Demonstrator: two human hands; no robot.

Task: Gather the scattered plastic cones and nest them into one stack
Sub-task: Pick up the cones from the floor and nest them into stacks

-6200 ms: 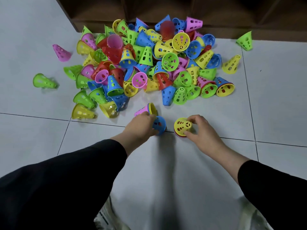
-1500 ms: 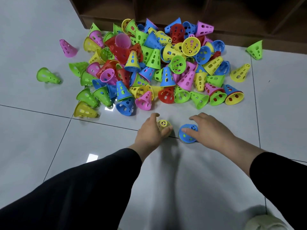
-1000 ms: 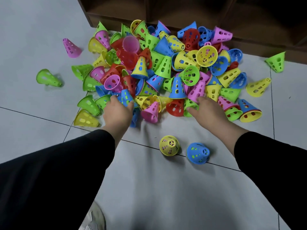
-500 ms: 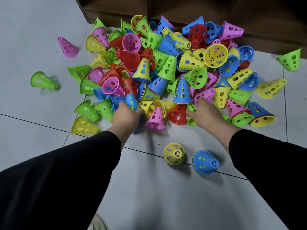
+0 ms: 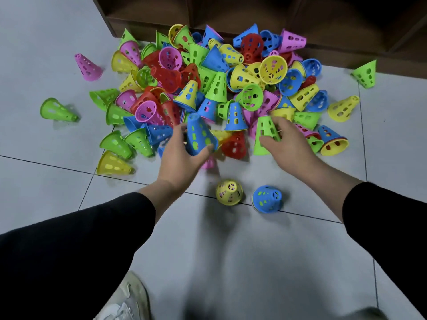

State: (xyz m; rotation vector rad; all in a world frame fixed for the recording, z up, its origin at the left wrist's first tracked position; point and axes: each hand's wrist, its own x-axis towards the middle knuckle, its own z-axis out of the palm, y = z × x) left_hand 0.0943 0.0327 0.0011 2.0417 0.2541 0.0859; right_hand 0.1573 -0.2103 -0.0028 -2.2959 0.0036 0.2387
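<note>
Two perforated plastic cones are in my grip, one per hand. My left hand (image 5: 179,155) curls round a blue plastic cone with yellow showing through its holes (image 5: 199,135), thumb on the near side of its wide rim, narrow tip pointing up and away from me, tilted slightly left. My right hand (image 5: 285,140) pinches a light green plastic cone (image 5: 265,132) round its middle, tip up, its wide rim low near the floor (image 5: 231,262) at the front edge of the big heap of coloured cones (image 5: 219,84).

The two starts of a stack stand behind my hands, nearer my body: a small yellow stack with pink showing through the holes (image 5: 229,192) and, just to its right, a blue stack with green showing through (image 5: 266,199). Both stand tip up on their wide rims, close together but apart, on a tile seam.

What matters next, I judge, is that both held cones already point the same way as the stacks, so neither needs turning; each only has to come back toward me and drop straight down over a tip. The left hand is nearer the yellow stack, the right nearer the blue one. I think tilt is the risk: the blue cone leans, and a crooked rim could catch a tip and knock the stack over.
</note>
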